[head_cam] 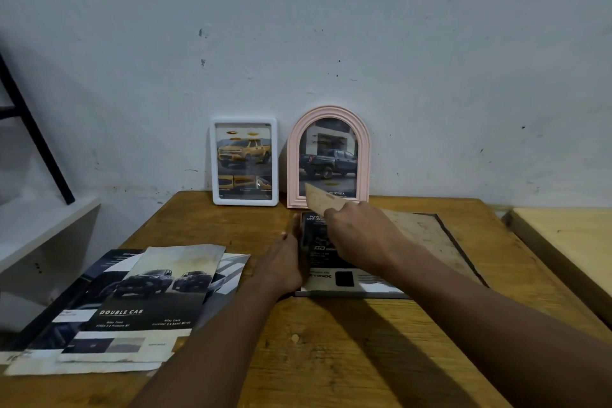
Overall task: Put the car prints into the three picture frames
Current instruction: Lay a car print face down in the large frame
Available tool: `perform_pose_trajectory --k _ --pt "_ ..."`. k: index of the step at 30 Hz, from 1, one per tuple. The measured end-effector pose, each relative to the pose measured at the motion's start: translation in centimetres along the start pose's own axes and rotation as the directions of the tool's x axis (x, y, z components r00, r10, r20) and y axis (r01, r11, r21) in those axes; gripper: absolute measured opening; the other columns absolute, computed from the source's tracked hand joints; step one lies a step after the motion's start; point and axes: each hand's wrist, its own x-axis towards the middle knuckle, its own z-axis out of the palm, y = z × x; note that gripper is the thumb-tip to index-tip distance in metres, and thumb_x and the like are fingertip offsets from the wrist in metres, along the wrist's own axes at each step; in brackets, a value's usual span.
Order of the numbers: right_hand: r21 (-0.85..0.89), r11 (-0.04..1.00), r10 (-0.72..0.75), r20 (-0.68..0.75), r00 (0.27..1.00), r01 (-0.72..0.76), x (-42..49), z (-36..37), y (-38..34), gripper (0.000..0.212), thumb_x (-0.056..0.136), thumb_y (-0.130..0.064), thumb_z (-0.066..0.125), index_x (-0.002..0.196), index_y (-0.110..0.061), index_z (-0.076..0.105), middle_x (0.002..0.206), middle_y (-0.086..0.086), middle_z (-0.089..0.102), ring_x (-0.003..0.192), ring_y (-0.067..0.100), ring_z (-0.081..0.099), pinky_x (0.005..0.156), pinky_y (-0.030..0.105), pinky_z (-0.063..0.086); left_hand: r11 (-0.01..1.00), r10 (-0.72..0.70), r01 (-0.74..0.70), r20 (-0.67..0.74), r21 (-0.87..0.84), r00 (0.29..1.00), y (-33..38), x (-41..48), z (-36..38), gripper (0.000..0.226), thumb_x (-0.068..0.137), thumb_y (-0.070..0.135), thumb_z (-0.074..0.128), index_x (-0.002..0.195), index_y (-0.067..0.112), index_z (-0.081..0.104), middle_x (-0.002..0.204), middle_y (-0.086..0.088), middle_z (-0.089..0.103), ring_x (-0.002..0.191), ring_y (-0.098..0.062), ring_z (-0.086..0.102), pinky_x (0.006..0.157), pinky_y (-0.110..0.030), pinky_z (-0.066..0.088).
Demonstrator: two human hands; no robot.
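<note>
Your left grip [285,260] presses straight fingers against the dark frame's [461,248] left edge; your right grip [361,235] pinches a tan board [319,200] above the car print [347,278].

Appeared plain home room: scuffed white wall [298,26], worn wooden table [331,341], white shelf [43,219] at left.

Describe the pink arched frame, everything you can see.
The pink arched frame has a rounded top, a flat base and stepped, ridged moulding that looks like plastic. It stands upright at the back edge of the table against the wall, right of the white frame and apart from it. It holds a print of a dark pickup before a pale building. A beige wedge-shaped piece, pinched in the right hand, overlaps its lower part; contact cannot be told.
</note>
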Motion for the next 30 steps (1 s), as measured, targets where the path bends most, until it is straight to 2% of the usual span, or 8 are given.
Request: perform_pose_trajectory --k 5,8,12,15,18,22,27,30 --pt "-0.007 0.998 0.059 -0.089 0.994 -0.06 0.1 -2.8 1.1 0.022 0.098 -0.02 0.055 0.117 -0.009 0.06 0.099 0.012 0.068 0.07 0.021 0.054 0.066 0.032 0.051 0.987 0.071 -0.064 -0.043 0.15 0.997 -0.2 0.2 0.2 0.092 0.099 0.035 0.056 0.159 0.036 -0.014 0.157 -0.01 0.04 0.14 -0.031 0.043 0.112 -0.052 0.038" --pt "-0.045 0.992 0.11 -0.159 0.981 -0.118 -0.2 -4.8 3.2 0.016 0.1 -0.018 0.048 0.105 -0.01 0.061 0.078 0.006 0.055 0.054 0.017 0.041 0.05 0.028 0.033 0.988 0.077 -0.069 -0.055 0.139 0.995 -0.7 0.8 0.5 0.085 0.099 0.043 0.048 0.157 0.042 -0.014 0.159 -0.01 0.038 0.143 -0.033 0.039 0.112 -0.057 0.037" --pt "-0.003 0.992 0.122 -0.252 0.96 -0.127 -1.3 -5.6 6.0 0.023 0.101 -0.022 0.045 0.094 -0.01 0.064 0.073 0.007 0.062 0.057 0.022 0.05 0.056 0.034 0.045 0.968 0.076 -0.111 -0.157 -0.224 0.985 0.9 1.0 -0.6 0.062 0.101 0.056 0.034 0.156 0.05 0.005 0.159 -0.002 0.039 0.143 -0.03 0.04 0.109 -0.061 0.039" --pt "0.118 0.986 0.144 -0.248 0.958 -0.118 -2.4 -5.0 6.0 0.025 0.1 -0.029 0.049 0.103 -0.016 0.07 0.085 0.005 0.071 0.065 0.021 0.061 0.065 0.038 0.055 0.661 -0.135 0.004 -0.114 -0.751 0.984 5.8 1.4 -3.6 0.065 0.098 0.066 0.035 0.156 0.037 0.025 0.154 -0.007 0.044 0.136 -0.037 0.046 0.107 -0.061 0.042" --pt "0.228 0.97 0.14 -0.221 0.965 -0.089 -3.2 -4.0 4.7 0.025 0.097 -0.035 0.058 0.112 -0.019 0.069 0.099 0.001 0.074 0.076 0.017 0.066 0.071 0.038 0.058 0.359 -0.109 0.123 0.09 -0.925 0.99 10.2 0.9 -6.4 0.059 0.098 0.06 0.05 0.142 0.02 0.045 0.131 -0.02 0.057 0.111 -0.041 0.063 0.08 -0.051 0.061" --pt "0.388 0.91 0.223 -0.153 0.963 -0.149 -3.7 -1.9 4.6 0.036 0.091 -0.045 0.062 0.116 -0.02 0.068 0.104 -0.004 0.073 0.089 0.012 0.067 0.079 0.035 0.058 0.454 -0.134 0.055 -0.007 -0.889 0.991 11.5 0.8 -6.9 0.071 0.099 0.0 0.055 0.158 0.025 0.024 0.14 -0.018 0.051 0.103 -0.032 0.065 0.07 -0.043 0.063" --pt "0.446 0.734 0.6 -0.071 0.797 -0.512 -5.2 0.4 10.6 0.054 0.089 -0.057 0.059 0.129 -0.02 0.055 0.132 0.007 0.056 0.117 0.025 0.053 0.092 0.041 0.049 0.509 -0.126 -0.05 -0.132 -0.859 0.983 9.7 -0.9 -8.1 0.067 0.1 -0.007 0.049 0.154 0.029 0.036 0.131 -0.011 0.06 0.102 -0.027 0.067 0.063 -0.034 0.062" --pt "0.552 0.552 0.696 0.107 0.71 -0.625 -6.9 1.3 12.7 0.063 0.09 -0.053 0.062 0.138 -0.017 0.046 0.14 0.011 0.05 0.119 0.029 0.052 0.085 0.038 0.047 0.483 -0.123 -0.075 -0.152 -0.872 0.981 8.5 -2.7 -9.2 0.064 0.101 -0.008 0.047 0.154 0.025 0.037 0.14 -0.008 0.057 0.103 -0.023 0.066 0.064 -0.032 0.062"
